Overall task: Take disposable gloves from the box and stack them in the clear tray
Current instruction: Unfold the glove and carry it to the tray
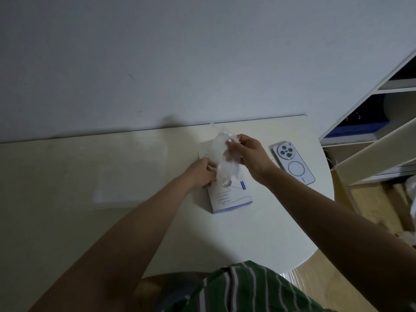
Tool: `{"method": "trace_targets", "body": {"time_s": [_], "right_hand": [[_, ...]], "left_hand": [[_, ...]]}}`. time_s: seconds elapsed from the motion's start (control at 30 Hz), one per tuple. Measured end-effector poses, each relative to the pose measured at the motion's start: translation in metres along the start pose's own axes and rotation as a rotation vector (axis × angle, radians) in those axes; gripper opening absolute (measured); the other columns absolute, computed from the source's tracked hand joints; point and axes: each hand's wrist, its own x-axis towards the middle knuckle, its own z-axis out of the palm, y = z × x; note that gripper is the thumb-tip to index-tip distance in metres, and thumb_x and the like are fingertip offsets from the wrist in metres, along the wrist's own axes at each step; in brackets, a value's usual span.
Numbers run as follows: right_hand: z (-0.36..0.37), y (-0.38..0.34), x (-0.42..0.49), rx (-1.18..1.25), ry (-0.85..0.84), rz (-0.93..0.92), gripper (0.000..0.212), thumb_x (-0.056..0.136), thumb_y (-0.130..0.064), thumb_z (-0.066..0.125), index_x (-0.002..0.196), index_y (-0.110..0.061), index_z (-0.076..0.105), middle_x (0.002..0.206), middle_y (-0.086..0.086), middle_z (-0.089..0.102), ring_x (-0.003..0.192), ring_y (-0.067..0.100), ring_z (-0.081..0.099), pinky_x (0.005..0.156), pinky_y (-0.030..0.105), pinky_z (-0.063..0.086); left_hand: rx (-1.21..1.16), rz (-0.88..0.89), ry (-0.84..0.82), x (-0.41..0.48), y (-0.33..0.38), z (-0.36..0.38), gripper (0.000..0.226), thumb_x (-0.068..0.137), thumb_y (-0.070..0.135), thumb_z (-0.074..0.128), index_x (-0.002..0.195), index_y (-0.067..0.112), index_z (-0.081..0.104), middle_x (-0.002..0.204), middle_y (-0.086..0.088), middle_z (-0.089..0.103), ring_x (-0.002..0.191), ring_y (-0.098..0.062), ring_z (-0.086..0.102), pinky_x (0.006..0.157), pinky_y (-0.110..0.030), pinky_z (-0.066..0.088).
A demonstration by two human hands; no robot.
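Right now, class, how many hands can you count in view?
2: the left hand holding the glove box's left edge, the right hand pinching a clear glove above it.

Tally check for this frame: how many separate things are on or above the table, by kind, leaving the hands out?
Glove box: 1
Clear glove bunch, held over the box by the left hand and right hand: 1 (number of gloves in it cannot be told)
Clear tray: 1
Phone, lying back up: 1
Total: 4
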Motion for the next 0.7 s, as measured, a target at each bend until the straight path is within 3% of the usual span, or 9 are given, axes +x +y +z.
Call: {"method": "trace_targets", "body": {"time_s": [0.07, 0.17, 0.23, 0.3, 0.43, 0.5, 0.6, 0.7], "right_hand": [[0.007, -0.003, 0.001, 0.054, 0.001, 0.021, 0.01, 0.099, -0.013, 0.053, 0.096, -0.005, 0.058, 0.081, 0.009, 0.07, 0.071, 0.018, 0.066, 0.063, 0.029, 0.053], [0.023, -0.009, 0.003, 0.044, 0.0, 0.007, 0.01, 0.096, -0.003, 0.052, 0.105, 0.0, 0.054, 0.079, 0.008, 0.068, 0.056, 0.015, 0.056, 0.052, 0.025, 0.041], [0.041, -0.013, 0.006, 0.031, 0.004, 0.017, 0.021, 0.089, 0.006, 0.053, 0.11, 0.005, 0.053, 0.072, 0.005, 0.067, 0.048, 0.013, 0.048, 0.049, 0.026, 0.034], [0.063, -0.017, 0.01, 0.049, 0.009, 0.033, 0.028, 0.087, 0.011, 0.051, 0.113, 0.002, 0.053, 0.074, 0.006, 0.065, 0.048, 0.015, 0.048, 0.049, 0.027, 0.033], [0.112, -0.017, 0.017, 0.067, -0.056, 0.057, 0.037, 0.089, 0.011, 0.05, 0.125, 0.001, 0.048, 0.089, 0.016, 0.057, 0.068, 0.021, 0.056, 0.061, 0.031, 0.049], [0.135, -0.017, 0.022, 0.078, -0.069, 0.04, 0.03, 0.087, 0.014, 0.048, 0.112, -0.002, 0.052, 0.086, 0.015, 0.057, 0.069, 0.021, 0.058, 0.062, 0.03, 0.054], [0.172, -0.016, 0.031, 0.151, -0.045, 0.032, 0.022, 0.086, 0.017, 0.047, 0.092, -0.003, 0.055, 0.071, 0.011, 0.056, 0.062, 0.017, 0.06, 0.062, 0.029, 0.056], [0.196, -0.009, 0.039, 0.185, -0.012, 0.102, 0.026, 0.086, 0.016, 0.049, 0.105, -0.001, 0.055, 0.072, 0.013, 0.057, 0.062, 0.017, 0.064, 0.066, 0.032, 0.057]], "left_hand": [[-0.306, 0.024, 0.08, -0.004, 0.003, -0.016, 0.017, 0.097, 0.01, 0.048, 0.111, 0.005, 0.056, 0.088, -0.012, 0.062, 0.066, -0.019, 0.059, 0.055, -0.025, 0.051], [-0.713, 0.059, 0.147, -0.01, 0.007, -0.046, 0.024, 0.092, 0.002, 0.036, 0.098, 0.007, 0.059, 0.088, -0.013, 0.063, 0.075, -0.024, 0.061, 0.068, -0.033, 0.053], [-0.873, 0.067, 0.158, -0.015, 0.004, -0.068, 0.021, 0.094, 0.013, 0.041, 0.096, 0.009, 0.061, 0.081, -0.009, 0.068, 0.076, -0.023, 0.064, 0.067, -0.03, 0.055], [-0.916, 0.073, 0.161, -0.021, -0.006, -0.089, 0.02, 0.095, 0.026, 0.054, 0.096, 0.008, 0.063, 0.077, -0.006, 0.07, 0.073, -0.021, 0.067, 0.064, -0.028, 0.057], [-0.989, 0.097, 0.184, -0.034, -0.032, -0.121, 0.022, 0.091, 0.029, 0.064, 0.09, 0.008, 0.065, 0.073, -0.008, 0.071, 0.065, -0.02, 0.067, 0.063, -0.029, 0.057], [-1.083, 0.104, 0.179, -0.04, -0.043, -0.138, 0.022, 0.09, 0.031, 0.065, 0.092, 0.009, 0.065, 0.076, -0.009, 0.07, 0.064, -0.017, 0.067, 0.066, -0.028, 0.056], [-1.103, 0.058, 0.125, -0.05, -0.067, -0.163, 0.014, 0.088, 0.019, 0.067, 0.093, 0.007, 0.066, 0.077, -0.006, 0.069, 0.065, -0.014, 0.064, 0.065, -0.024, 0.053], [-1.062, -0.035, 0.096, -0.061, -0.093, -0.178, 0.002, 0.085, 0.006, 0.068, 0.084, 0.007, 0.067, 0.065, -0.003, 0.064, 0.06, -0.013, 0.062, 0.061, -0.024, 0.055]]}}
